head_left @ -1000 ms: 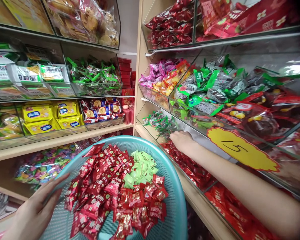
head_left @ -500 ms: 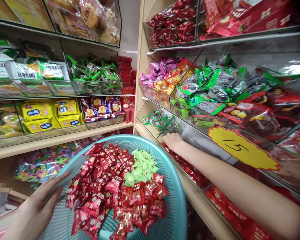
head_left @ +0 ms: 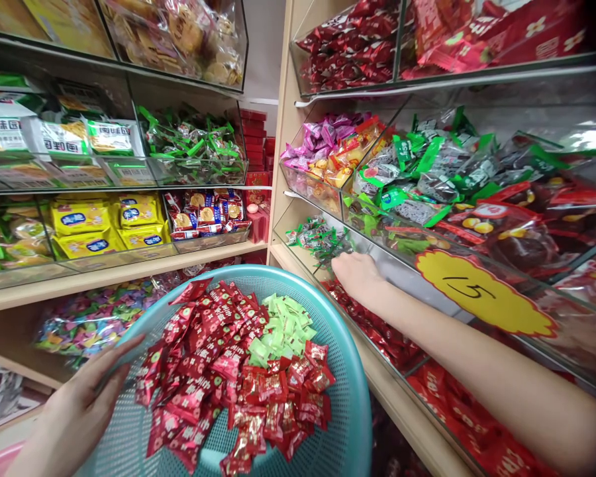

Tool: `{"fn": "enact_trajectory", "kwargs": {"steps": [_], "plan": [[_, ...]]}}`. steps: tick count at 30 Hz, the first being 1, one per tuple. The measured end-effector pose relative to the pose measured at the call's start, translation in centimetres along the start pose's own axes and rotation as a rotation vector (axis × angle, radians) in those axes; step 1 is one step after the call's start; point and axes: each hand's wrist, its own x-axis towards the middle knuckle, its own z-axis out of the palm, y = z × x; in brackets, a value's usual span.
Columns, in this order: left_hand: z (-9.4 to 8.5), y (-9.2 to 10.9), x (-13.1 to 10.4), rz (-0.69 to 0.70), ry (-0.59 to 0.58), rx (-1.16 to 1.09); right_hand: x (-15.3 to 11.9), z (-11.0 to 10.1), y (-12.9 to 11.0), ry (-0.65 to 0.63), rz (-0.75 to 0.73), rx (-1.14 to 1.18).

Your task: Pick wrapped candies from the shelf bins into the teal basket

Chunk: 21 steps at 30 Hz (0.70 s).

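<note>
A round teal mesh basket [head_left: 353, 371] fills the lower middle, tilted toward the camera. In it are red candy packets [head_left: 203, 358] at the left, pale green packets [head_left: 283, 328] at the upper right and smaller red-and-gold candies [head_left: 278, 397] at the lower right. My left hand [head_left: 82, 404] grips the basket's left rim, its fingers stretched over the edge. My right hand [head_left: 358, 277] is in a low clear bin beyond the basket's right rim, just right of small green-wrapped candies [head_left: 322, 240] and above red packets [head_left: 367, 324]. Its fingertips are hidden.
Shelves with clear bins of wrapped snacks rise on both sides, with a wooden upright [head_left: 281, 126] between them. The right shelf edge carries a yellow price tag [head_left: 484, 293] above my right forearm. A bag of colourful candies [head_left: 89, 318] lies low at the left.
My right hand has shifted slightly to the right along the low bin. The shelves sit slightly further right in view. My left hand still holds the basket, whose contents look the same.
</note>
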Motion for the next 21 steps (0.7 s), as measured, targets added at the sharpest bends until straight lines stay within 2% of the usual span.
{"fn": "enact_trajectory", "kwargs": {"steps": [5,9,12,15,18,21], "plan": [[-0.2,0.3,-0.1,-0.020,-0.024,-0.003,-3.5,-2.0,-0.7,0.128,-0.015,-0.024],[-0.3,0.6,-0.2,-0.017,-0.023,-0.018,-6.2,-2.7,-2.4,0.186,-0.130,0.132],[-0.4,0.8,-0.3,-0.017,-0.027,-0.014,-6.8,-1.7,-4.5,0.073,-0.308,0.403],[-0.4,0.9,-0.3,-0.023,-0.037,-0.016,-6.1,0.7,-6.8,-0.105,-0.482,0.644],[-0.4,1.0,-0.3,-0.047,-0.050,-0.008,-5.2,3.0,-9.0,-0.212,-0.538,0.733],[-0.4,1.1,-0.2,-0.065,-0.055,0.010,-4.7,4.5,-10.8,-0.309,-0.565,0.746]]}}
